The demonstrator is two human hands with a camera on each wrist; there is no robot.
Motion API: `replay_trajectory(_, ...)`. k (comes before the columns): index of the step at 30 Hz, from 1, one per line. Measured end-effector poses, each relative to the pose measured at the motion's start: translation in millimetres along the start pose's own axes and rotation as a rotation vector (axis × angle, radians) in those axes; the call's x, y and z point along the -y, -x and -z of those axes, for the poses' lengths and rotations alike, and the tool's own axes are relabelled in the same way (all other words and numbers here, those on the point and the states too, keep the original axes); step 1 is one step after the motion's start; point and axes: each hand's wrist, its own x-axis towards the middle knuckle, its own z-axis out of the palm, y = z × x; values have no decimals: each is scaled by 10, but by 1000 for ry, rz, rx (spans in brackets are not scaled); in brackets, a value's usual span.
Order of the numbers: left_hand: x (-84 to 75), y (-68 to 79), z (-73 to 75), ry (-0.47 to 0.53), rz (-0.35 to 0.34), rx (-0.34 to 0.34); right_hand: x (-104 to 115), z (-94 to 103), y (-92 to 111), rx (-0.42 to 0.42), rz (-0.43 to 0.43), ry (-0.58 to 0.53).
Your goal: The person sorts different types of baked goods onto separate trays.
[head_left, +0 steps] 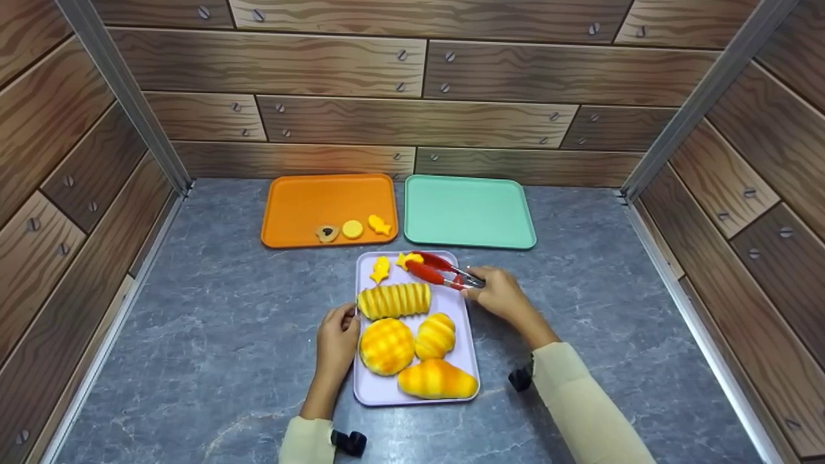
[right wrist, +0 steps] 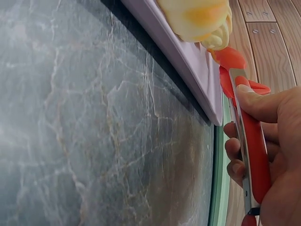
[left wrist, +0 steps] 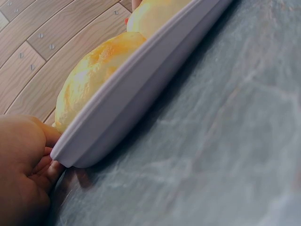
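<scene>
My right hand (head_left: pixel 499 293) grips a pair of red-tipped tongs (head_left: pixel 428 270), thumb along one arm in the right wrist view. The tong tips are at a small yellow fish-shaped piece (head_left: pixel 407 259) on the far end of the lilac tray (head_left: pixel 445 303); whether they pinch it I cannot tell. Beside it lies another yellow fish-shaped piece (head_left: pixel 380 269). My left hand (head_left: pixel 338 338) pinches the tray's left rim, thumb above and fingers below in the left wrist view. On the tray are a ridged bread roll (head_left: pixel 394 300), a round bun (head_left: pixel 387 348), a small striped roll (head_left: pixel 436 336) and a long loaf (head_left: pixel 438 380).
Behind the lilac tray, an orange tray (head_left: pixel 322 203) holds a tan piece with a dark centre (head_left: pixel 327 233), a round yellow piece (head_left: pixel 352 229) and a yellow fish-shaped piece (head_left: pixel 378 225). A mint-green tray (head_left: pixel 469 211) lies to its right. Wood-patterned walls (head_left: pixel 412 67) enclose the grey marbled surface.
</scene>
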Motion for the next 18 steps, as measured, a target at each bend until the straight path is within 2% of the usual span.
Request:
replay_trajectory(9,-27,-3,5,1,14,2,23,-30,-45,-14,-34,-19)
replay_trajectory(18,-23,5,12,7,15,5,131,-141,-188,-98,-30,-107)
